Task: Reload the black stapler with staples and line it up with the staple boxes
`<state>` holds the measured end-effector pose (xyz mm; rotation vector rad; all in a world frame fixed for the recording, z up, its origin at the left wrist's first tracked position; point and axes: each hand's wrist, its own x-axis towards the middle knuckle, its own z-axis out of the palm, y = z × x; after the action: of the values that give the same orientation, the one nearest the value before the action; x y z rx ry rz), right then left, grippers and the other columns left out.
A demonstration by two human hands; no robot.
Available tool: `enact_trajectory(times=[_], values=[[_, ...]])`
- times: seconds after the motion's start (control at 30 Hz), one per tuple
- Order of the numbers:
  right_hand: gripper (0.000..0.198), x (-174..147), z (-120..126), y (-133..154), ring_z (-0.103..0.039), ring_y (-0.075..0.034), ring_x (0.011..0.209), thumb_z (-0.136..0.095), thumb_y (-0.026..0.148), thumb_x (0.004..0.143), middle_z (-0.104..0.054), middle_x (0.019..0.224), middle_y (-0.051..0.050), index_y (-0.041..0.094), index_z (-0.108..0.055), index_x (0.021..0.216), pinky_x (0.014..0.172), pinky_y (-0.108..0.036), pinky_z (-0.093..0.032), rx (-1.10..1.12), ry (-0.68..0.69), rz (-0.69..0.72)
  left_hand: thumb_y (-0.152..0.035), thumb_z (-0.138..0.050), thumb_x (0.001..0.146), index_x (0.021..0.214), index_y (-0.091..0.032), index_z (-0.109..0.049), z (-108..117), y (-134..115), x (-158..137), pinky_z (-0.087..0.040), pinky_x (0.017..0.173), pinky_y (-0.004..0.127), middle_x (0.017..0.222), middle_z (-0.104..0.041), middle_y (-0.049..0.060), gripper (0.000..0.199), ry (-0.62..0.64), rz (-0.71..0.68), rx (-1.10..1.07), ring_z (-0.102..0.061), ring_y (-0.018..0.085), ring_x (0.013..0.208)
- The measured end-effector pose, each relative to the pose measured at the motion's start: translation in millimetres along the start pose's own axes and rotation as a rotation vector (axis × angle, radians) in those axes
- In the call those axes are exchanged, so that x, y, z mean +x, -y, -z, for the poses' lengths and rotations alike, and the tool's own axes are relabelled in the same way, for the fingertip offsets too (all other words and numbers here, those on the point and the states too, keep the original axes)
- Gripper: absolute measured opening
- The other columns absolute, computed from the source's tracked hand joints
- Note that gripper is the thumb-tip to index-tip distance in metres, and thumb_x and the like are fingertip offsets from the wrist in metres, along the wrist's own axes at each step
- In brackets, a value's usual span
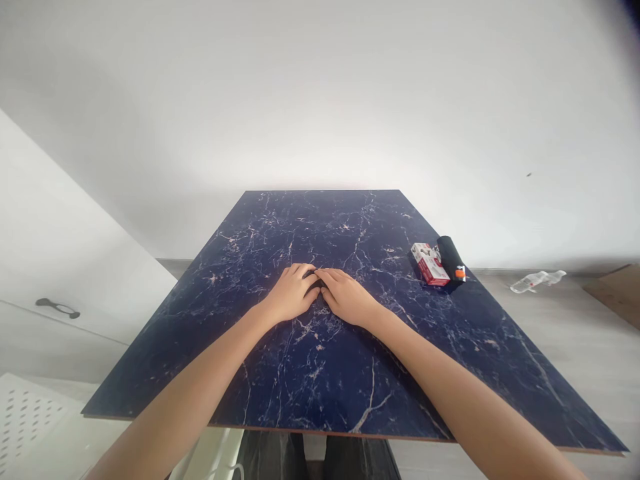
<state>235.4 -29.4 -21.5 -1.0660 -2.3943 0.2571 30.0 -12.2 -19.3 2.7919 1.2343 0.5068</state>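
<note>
Near the middle of the dark blue marble-patterned table [320,373], my two hands meet fingertip to fingertip. My left hand [291,295] has its fingers curled over a small black object [314,283], its thumb on the near side. From the other side, my right hand [349,297] closes on the same object, fingers in front and thumb below. Most of the object is covered by the fingers, so its kind does not show. Both forearms reach in from the bottom corners.
On the table's right side lie a red and white box [430,264] and a black cylinder [451,259] with an orange patch. A clear plastic bottle [537,281] and a cardboard box [617,293] are on the floor at right. A white cabinet with a dark handle [57,308] stands left.
</note>
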Motion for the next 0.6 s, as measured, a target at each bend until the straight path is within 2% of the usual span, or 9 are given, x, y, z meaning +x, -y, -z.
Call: enact_trajectory(times=[0.6], values=[[0.044,-0.2,-0.3,0.5,-0.052,-0.029,0.134,-0.039,0.016,0.099,-0.058,0.141,-0.017,0.014,-0.049,0.142,0.113,-0.051,-0.044,-0.016,0.010,-0.005,-0.034,-0.043,0.103,0.128,-0.023,-0.063,1.8,-1.7,-0.3,-0.044,0.105,0.053,0.140,-0.053,0.010,0.034,0.022,-0.004,-0.001,-0.046,0.032,0.131]])
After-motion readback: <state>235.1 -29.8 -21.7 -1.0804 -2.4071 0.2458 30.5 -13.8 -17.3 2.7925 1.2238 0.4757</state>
